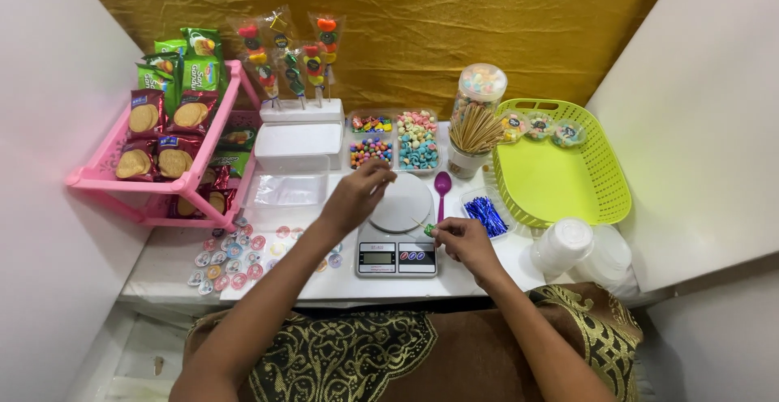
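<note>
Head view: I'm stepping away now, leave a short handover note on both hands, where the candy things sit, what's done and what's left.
Left hand: fingers pinched, reaching over the kitchen scale toward the candy tray; whether it holds anything cannot be told.
Right hand: holds a wooden skewer with a small green candy by the scale's right edge.
Done: five wrapped candy skewers stand in the white foam block.
Left: this skewer carries only one candy. Spare sticks, blue twist ties and round stickers lie nearby.
</note>
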